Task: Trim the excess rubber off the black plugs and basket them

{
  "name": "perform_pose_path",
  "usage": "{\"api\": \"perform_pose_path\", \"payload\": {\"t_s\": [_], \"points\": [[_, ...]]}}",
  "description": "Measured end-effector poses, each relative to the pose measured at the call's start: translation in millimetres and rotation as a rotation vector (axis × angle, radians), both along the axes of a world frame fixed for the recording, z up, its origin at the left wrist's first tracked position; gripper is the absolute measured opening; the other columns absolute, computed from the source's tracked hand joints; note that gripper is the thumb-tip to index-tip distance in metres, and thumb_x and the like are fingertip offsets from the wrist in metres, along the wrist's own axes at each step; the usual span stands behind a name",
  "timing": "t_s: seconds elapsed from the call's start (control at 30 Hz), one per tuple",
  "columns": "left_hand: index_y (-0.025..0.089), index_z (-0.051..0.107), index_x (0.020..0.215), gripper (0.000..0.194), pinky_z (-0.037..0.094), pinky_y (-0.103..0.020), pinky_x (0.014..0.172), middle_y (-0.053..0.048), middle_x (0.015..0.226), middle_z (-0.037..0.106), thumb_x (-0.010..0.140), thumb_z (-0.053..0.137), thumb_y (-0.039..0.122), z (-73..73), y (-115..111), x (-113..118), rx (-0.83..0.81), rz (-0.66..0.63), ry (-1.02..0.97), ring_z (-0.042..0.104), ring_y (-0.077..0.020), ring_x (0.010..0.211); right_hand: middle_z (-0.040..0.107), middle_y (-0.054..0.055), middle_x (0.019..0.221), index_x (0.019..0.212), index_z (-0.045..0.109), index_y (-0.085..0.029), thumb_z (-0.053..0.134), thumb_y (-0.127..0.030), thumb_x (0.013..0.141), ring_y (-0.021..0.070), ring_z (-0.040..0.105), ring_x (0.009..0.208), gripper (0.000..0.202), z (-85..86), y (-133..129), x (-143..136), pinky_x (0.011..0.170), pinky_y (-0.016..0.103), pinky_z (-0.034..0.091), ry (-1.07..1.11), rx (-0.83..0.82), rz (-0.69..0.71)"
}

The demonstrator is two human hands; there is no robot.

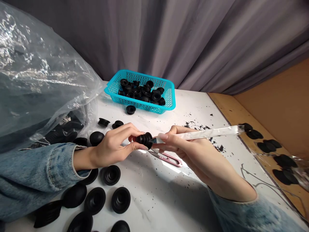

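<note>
At mid-tabletop (154, 199), my left hand (113, 148) fingers pinch a ribbed black rubber plug (144, 140); my right hand (190, 151) fingers grip a tape-wrapped blade (205, 133) against it.

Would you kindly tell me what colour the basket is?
The basket is turquoise, seen in the head view.

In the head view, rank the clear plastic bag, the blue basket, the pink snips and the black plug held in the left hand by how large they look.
1. clear plastic bag, though it lies nearest the camera
2. blue basket
3. pink snips
4. black plug, pinched in the left hand; it is partly hidden by fingers, so its rank against the snips is unsure.
</note>
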State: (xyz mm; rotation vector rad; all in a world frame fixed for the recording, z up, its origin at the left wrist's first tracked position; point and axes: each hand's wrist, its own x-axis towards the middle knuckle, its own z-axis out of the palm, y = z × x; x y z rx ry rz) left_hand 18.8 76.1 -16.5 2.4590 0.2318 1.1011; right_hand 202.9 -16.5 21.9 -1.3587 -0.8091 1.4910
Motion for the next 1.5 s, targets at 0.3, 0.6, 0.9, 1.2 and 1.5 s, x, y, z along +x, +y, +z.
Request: {"api": "perform_pose_path", "payload": {"t_s": [0.3,0.6,0.9,1.2,1.5], "points": [[0.012,0.057,0.083,0.007,0.051,-0.024,0.058,-0.005,0.072,0.063,0.082,0.062,0.018,-0.4,-1,-1,-0.020,0.017,0.033,0.058,-0.0126,0.064,0.071,0.003,0.099,0.058,0.051,-0.020,0.067,-0.037,0.077,0.0242,0.062,0.105,0.030,8.6,-6,-2,0.083,0.035,0.049,-0.336,0.151,-0.045],[0.013,0.057,0.078,0.007,0.047,-0.022,0.054,-0.003,0.067,0.061,0.083,0.060,0.017,-0.6,-2,-1,-0.048,0.012,0.061,0.055,-0.0112,0.060,0.073,0.005,0.096,0.059,0.050,-0.021,0.062,-0.032,0.082,0.0236,0.068,0.091,0.028,2.9,-5,-9,0.073,0.034,0.051,-0.446,0.312,0.088],[0.012,0.058,0.082,0.004,0.048,-0.024,0.056,-0.004,0.070,0.061,0.081,0.062,0.014,-2.7,-3,-1,-0.042,-0.009,0.035,0.056,-0.0123,0.063,0.072,0.005,0.083,0.057,0.050,-0.021,0.062,-0.037,0.080,0.0257,0.066,0.092,0.031,2.9,-1,-5,0.067,0.032,0.046,-0.559,0.306,-0.099],[0.012,0.061,0.082,0.010,0.048,-0.023,0.063,-0.003,0.075,0.062,0.080,0.062,0.021,5.8,4,1,-0.680,-0.055,0.147,0.059,-0.0126,0.070,0.063,-0.002,0.049,0.063,0.052,-0.019,0.063,-0.033,0.082,0.0170,0.067,0.056,0.025,-8.7,5,-4,0.060,0.029,0.047,-0.448,0.419,-0.300],[0.013,0.062,0.096,0.018,0.046,-0.021,0.072,-0.004,0.086,0.063,0.082,0.061,0.024,7.4,7,-1,-1.132,-0.263,0.144,0.058,-0.0119,0.080,0.043,-0.009,0.036,0.067,0.051,-0.020,0.059,-0.033,0.083,0.0061,0.034,0.028,0.023,-59.0,13,-8,0.031,0.021,0.025,-0.663,0.481,-0.419]]}}
